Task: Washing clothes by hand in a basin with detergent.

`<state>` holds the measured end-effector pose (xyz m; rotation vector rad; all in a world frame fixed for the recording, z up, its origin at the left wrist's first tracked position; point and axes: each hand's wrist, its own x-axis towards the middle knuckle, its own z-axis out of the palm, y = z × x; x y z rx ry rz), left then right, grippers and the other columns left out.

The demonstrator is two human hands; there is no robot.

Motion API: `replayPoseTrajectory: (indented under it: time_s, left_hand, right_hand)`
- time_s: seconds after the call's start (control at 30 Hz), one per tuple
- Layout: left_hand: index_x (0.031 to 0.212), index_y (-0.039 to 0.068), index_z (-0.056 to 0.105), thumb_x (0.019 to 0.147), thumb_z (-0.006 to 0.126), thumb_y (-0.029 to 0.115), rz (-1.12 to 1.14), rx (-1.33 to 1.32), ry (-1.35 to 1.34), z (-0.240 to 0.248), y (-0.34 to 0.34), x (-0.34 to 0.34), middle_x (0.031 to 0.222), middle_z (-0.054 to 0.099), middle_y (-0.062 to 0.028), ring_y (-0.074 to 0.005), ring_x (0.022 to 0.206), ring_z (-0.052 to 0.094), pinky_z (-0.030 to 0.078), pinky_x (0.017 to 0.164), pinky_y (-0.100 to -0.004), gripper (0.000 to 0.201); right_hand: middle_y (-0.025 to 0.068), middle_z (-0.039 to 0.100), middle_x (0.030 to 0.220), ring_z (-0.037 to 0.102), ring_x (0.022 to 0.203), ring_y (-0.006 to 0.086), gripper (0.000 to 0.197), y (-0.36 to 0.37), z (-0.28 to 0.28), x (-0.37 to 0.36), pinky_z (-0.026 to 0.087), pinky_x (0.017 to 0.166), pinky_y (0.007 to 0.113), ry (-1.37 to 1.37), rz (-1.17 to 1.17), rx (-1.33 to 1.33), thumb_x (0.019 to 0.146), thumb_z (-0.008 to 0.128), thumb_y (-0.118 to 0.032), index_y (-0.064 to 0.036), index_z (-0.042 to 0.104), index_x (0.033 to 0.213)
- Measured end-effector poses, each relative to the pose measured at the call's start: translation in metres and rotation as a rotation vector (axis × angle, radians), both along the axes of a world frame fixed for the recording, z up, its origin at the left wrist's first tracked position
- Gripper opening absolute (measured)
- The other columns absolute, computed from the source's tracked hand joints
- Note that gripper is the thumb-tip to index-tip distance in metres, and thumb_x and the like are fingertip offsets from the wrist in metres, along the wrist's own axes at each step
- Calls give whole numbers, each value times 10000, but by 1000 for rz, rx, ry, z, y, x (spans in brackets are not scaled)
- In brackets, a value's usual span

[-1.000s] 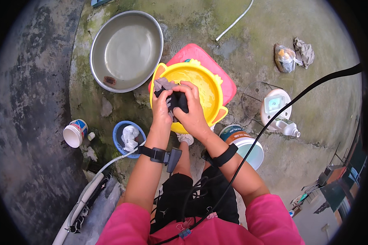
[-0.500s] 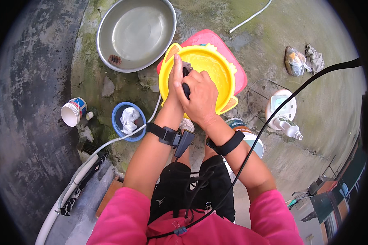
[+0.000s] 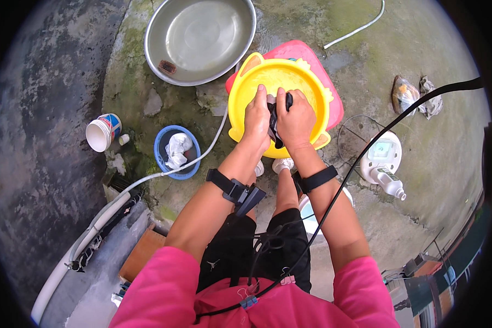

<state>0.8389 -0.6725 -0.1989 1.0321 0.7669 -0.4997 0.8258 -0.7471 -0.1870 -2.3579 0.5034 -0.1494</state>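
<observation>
Farthest left, a white paper cup lies on its side on the mossy ground, and just right of it sits a small blue bowl with a crumpled white cloth inside. A pale hose runs past that bowl, curving up toward the yellow basin. Above these stands a large metal basin holding clear water.

Next, the left hand is clenched on the left side of a dark cloth, knuckles up, over the near part of the yellow basin. The cloth is bunched between both hands, pressed tight so that only a narrow dark strip shows in the gap, with a bit hanging below the palms. The right hand is closed on the cloth's right side, touching the left hand across it. Both wrists wear black straps. The yellow basin rests on a pink board.

Further right, a white bottle lies just beside a round white device, and two crumpled bags sit well apart near the far edge
</observation>
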Motion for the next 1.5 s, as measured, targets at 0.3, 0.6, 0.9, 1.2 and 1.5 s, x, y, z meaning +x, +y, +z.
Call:
replayPoseTrajectory:
  time_s: [0.3,0.6,0.9,1.2,1.5]
  left_hand:
    - [959,69,541,900,424,361,-533,480,-523,-23,40,-2,882,581,-33,-139,776,564,449,739,-261,321]
    - [1125,12,474,889,436,394,-75,-247,31,-3,15,-3,1066,543,-75,-151,926,554,458,795,-282,451]
    - [1098,3,479,810,552,35,-124,-23,-82,-50,26,-5,1024,539,-66,-135,901,535,429,803,-261,299]
    - [1231,44,318,777,638,238,-556,530,-157,-69,36,-23,1183,423,-103,-177,1053,439,379,862,-304,590]
    - [1147,103,493,824,529,431,-128,-541,211,-59,39,8,1071,559,-72,-208,972,546,470,823,-348,462]
  right_hand:
    - [96,507,676,510,655,268,226,32,30,-14,412,591,360,-193,281,-85,759,587,-226,-57,545,615]
    - [61,553,690,501,601,159,334,-23,-44,-12,426,606,296,257,-483,841,845,512,-316,-2,582,755]
    - [111,547,963,556,854,198,492,-32,-77,-39,461,737,281,271,-432,1264,688,642,-84,-38,449,1138]
    - [181,586,779,565,778,344,248,3,-101,-16,425,714,397,229,-613,355,717,636,-129,23,542,889]
    - [83,563,822,534,789,209,196,11,-18,-38,400,739,320,-1,46,732,737,623,-130,-48,534,891]
